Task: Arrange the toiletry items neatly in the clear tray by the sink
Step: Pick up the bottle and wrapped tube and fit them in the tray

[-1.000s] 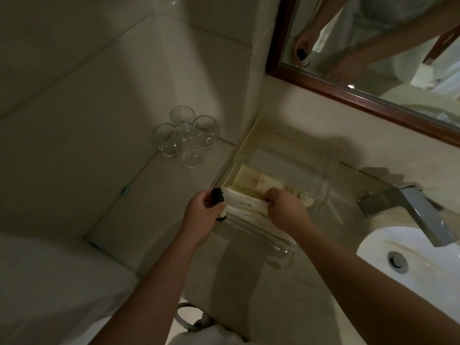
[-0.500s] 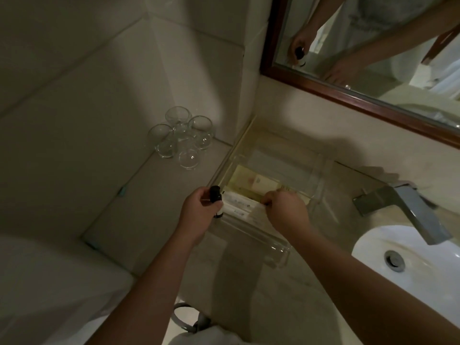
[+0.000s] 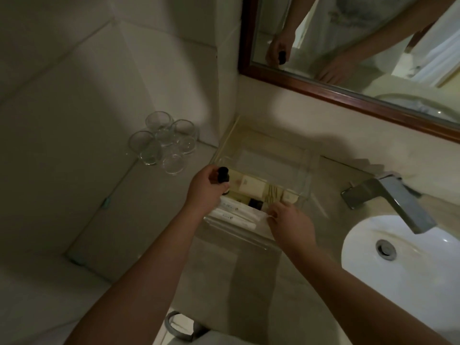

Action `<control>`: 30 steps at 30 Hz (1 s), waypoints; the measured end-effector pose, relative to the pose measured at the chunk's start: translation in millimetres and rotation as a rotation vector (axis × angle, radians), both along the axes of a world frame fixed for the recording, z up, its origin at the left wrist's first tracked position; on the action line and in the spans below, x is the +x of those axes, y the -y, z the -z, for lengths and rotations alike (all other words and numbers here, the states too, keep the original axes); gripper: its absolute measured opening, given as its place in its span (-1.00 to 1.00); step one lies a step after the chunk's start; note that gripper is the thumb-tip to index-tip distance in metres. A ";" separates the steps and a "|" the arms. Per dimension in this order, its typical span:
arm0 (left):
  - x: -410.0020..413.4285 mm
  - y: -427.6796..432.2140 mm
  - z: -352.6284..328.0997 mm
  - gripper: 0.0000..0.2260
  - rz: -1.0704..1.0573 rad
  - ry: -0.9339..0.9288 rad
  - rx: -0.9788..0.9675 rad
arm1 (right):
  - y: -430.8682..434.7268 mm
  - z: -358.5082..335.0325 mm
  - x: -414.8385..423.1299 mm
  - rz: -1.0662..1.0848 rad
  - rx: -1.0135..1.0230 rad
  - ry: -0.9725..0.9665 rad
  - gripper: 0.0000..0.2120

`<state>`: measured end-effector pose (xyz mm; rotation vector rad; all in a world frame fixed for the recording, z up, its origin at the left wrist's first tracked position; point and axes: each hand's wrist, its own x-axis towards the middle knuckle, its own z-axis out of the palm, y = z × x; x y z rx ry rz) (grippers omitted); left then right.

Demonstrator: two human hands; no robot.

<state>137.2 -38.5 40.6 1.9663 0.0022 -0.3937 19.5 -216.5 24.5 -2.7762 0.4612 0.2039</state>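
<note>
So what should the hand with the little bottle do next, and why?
Probably lower the small black-capped bottle, gripped by the left hand, into the clear plastic tray beside the pale cream box. It hangs above the tray's left end, while the right hand pinches the long white packets.

The view is dimly lit and slightly blurred. A brighter patch is thrown on the wall (image 3: pixel 159 78) left of the sink (image 3: pixel 423 282), soft shadows behind it.
</note>
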 end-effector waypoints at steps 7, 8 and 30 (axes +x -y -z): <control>-6.6 10.8 6.6 -0.73 0.060 0.002 0.013 | -0.4 4.8 -0.8 -0.035 0.073 -0.017 -0.80; -6.5 10.8 6.3 -0.72 0.067 -0.005 0.002 | -0.4 4.8 -1.5 -0.031 0.074 -0.008 -0.81; 23.9 7.8 19.2 -0.69 0.677 0.324 0.614 | 3.6 12.1 -3.3 0.044 0.097 0.024 -0.85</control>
